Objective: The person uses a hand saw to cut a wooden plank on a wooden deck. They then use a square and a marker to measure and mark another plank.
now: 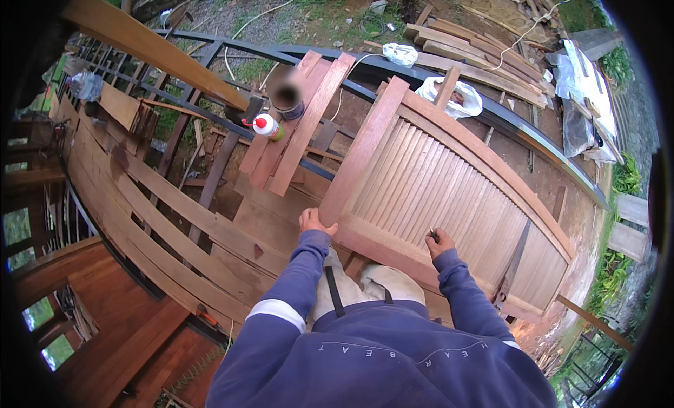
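Note:
A reddish wooden louvred shutter [428,183] lies flat in front of me, its slats framed by wide rails. My left hand [318,222] is closed over the near left corner of that frame. Above the near rail, my right hand [441,245] pinches a small dark, thin object [433,234]; its kind is too small to make out. A handsaw [516,257] rests across the shutter's right part, handle toward me. To the left, a white glue bottle [265,125] with a red cap stands on short planks [309,127] beside an open can [289,106].
Long planks [182,204] span the left side, and a slanted wooden post [158,50] rises at upper left. Dark metal beams [505,130] run behind the shutter. Stacked boards [484,57] and white plastic bags [460,99] lie beyond. An orange-handled tool [206,315] is at lower left.

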A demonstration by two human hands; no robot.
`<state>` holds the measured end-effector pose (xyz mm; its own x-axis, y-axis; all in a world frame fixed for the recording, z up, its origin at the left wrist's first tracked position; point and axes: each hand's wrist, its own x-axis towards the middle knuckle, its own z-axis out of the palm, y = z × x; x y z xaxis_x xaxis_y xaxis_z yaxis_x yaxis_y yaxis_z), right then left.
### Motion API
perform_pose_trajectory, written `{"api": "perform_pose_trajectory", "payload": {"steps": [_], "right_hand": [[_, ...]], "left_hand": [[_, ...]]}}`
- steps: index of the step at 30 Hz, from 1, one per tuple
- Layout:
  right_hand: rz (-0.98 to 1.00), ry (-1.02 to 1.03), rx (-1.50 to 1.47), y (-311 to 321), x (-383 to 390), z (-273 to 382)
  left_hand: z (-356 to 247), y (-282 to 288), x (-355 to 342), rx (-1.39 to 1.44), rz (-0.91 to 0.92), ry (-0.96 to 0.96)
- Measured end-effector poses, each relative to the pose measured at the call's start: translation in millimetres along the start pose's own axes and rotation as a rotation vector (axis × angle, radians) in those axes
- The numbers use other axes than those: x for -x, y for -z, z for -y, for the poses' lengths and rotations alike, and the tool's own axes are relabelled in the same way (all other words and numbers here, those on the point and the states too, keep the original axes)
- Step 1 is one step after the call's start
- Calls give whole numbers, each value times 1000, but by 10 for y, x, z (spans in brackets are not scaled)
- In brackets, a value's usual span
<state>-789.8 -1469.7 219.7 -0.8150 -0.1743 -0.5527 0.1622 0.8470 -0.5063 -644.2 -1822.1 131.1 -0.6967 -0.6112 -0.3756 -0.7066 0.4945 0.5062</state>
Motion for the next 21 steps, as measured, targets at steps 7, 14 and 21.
{"api": "perform_pose_trajectory", "payload": {"steps": [7, 14, 21], "right_hand": [[140, -30, 169, 201, 66, -650], [176, -291, 304, 474, 210, -2450], [207, -60, 291, 416, -327, -2059]], "left_hand": [[-154, -341, -197, -36, 111, 123], [-155, -349, -128, -15, 102, 130], [-28, -209, 505, 1, -66, 245]]}}
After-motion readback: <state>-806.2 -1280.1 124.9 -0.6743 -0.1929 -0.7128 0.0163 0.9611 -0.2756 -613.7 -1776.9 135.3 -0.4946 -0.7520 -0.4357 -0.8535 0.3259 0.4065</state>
